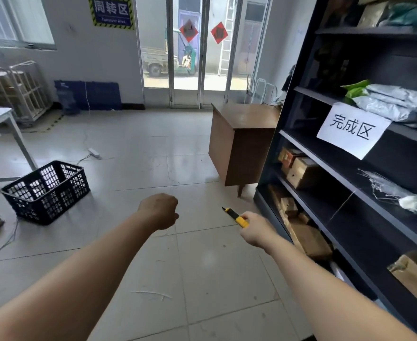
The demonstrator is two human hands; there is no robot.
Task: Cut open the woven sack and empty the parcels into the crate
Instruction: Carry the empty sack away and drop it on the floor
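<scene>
2 hands — left hand (160, 210) fisted, empty; right hand (257, 230) gripping 1 utility knife (236, 217) — 1 black crate (47, 191) nearby.

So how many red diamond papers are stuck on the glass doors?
2. One red diamond paper is on the left glass door panel, the other on the panel just right of it. None seem hidden.

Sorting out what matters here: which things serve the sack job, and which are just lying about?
For the job: utility knife in the right hand; black crate; left hand, fisted, empty.
Lying about: wooden desk; shelf parcels; power strip.
</scene>
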